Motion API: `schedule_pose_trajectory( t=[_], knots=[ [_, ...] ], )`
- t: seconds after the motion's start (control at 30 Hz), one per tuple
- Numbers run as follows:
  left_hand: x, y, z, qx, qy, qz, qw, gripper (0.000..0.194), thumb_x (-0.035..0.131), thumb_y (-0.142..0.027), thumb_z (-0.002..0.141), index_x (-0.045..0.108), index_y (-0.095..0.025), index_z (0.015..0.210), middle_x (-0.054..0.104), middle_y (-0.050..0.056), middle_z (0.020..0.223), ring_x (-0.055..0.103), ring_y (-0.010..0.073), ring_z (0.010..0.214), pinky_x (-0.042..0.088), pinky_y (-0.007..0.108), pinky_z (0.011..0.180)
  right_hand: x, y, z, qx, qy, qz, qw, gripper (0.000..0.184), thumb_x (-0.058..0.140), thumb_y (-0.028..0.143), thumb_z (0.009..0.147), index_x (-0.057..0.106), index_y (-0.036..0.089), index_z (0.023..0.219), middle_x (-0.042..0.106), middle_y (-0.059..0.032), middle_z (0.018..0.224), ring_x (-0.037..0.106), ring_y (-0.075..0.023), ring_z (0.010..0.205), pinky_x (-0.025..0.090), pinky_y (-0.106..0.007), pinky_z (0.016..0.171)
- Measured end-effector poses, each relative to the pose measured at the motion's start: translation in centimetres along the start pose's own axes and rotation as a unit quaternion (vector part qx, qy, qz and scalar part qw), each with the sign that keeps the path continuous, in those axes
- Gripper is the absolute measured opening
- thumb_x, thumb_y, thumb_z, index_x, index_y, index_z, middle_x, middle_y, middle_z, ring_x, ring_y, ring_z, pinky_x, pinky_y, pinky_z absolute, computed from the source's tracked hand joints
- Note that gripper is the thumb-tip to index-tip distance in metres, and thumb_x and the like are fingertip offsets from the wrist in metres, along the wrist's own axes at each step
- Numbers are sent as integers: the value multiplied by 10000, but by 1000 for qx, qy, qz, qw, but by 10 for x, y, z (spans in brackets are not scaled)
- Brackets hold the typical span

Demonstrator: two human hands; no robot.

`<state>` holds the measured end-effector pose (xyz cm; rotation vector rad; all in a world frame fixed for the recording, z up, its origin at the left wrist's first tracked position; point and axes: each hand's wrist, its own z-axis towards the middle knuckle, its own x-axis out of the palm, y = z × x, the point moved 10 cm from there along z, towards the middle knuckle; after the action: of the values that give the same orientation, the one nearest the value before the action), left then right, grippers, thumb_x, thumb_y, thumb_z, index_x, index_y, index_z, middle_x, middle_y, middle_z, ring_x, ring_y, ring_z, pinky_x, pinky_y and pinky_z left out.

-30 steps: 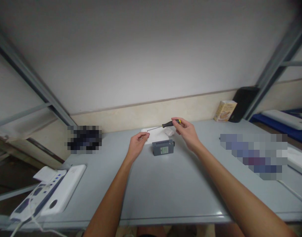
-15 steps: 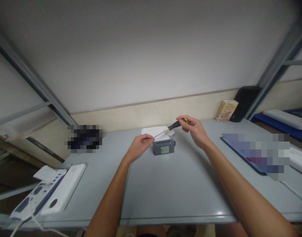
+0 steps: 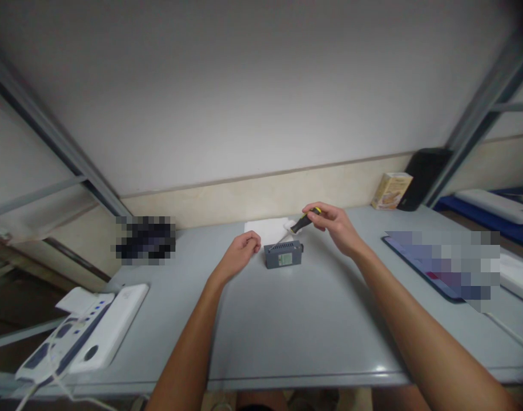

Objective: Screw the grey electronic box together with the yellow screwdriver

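A small grey metal box [image 3: 282, 254] with a green label on its front lies on the grey table [image 3: 296, 319]. My right hand [image 3: 334, 224] is closed round a black and yellow screwdriver [image 3: 302, 222], whose thin shaft slants down to the box's top left corner. My left hand [image 3: 241, 254] rests on the table just left of the box, its fingers curled in; what they hold, if anything, is hidden. Behind the box lies a white sheet [image 3: 268, 229] with a small white object on it.
A white power strip [image 3: 68, 337] and a white flat device [image 3: 111, 325] sit at the table's near left corner. A dark tablet [image 3: 428, 268] lies at the right. A small carton [image 3: 392, 191] and a black object [image 3: 424, 177] stand by the back wall.
My right hand tipped the screwdriver from level above the white sheet to a downward slant, bringing its tip onto the box. My left hand curled shut and settled beside the box.
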<state>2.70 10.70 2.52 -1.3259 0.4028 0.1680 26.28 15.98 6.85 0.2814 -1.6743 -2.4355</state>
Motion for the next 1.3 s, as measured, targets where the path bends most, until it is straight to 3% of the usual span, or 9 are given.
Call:
schedule_pose_trajectory(
  t=[0.33, 0.47, 0.83, 1.0, 1.3],
  knots=[
    [3, -1, -1, 0, -1, 9, 1000, 141, 471, -256, 852, 585, -185, 809, 454, -36, 668, 409, 128, 637, 312, 251, 615, 0, 0, 0, -8, 1, 3, 1000, 300, 743, 445, 820, 745, 206, 1002, 474, 21, 662, 353, -117, 604, 230, -290, 561],
    [5, 4, 2, -9, -13, -6, 1000, 172, 455, -257, 831, 575, -189, 729, 455, -25, 638, 410, 136, 623, 302, 269, 603, -1, 2, 0, -9, -17, 18, 1000, 305, 748, 455, 807, 738, 207, 984, 495, 20, 665, 375, -121, 597, 250, -288, 555],
    [21, 24, 5, -75, 1, -149, 986, 284, 621, -444, 841, 547, -179, 770, 401, -54, 643, 368, 98, 583, 252, 247, 571, 0, -12, 0, 11, -103, 17, 994, 366, 752, 505, 798, 739, 205, 1008, 512, 27, 670, 376, -111, 587, 256, -281, 559],
    [24, 25, 5, -50, -1, -122, 991, 420, 647, -585, 877, 567, -173, 861, 463, -39, 720, 420, 103, 649, 310, 232, 604, 5, -16, -1, 20, -96, 11, 995, 399, 751, 538, 789, 729, 210, 1016, 504, 27, 652, 372, -123, 580, 238, -287, 544],
    [5, 16, 4, -10, -26, -32, 999, 419, 550, -566, 947, 673, -166, 939, 516, -24, 655, 419, 133, 597, 312, 257, 583, 6, -9, -2, 18, -93, 8, 995, 390, 749, 546, 783, 730, 219, 994, 532, 20, 664, 402, -129, 588, 276, -285, 552]
  ],
)
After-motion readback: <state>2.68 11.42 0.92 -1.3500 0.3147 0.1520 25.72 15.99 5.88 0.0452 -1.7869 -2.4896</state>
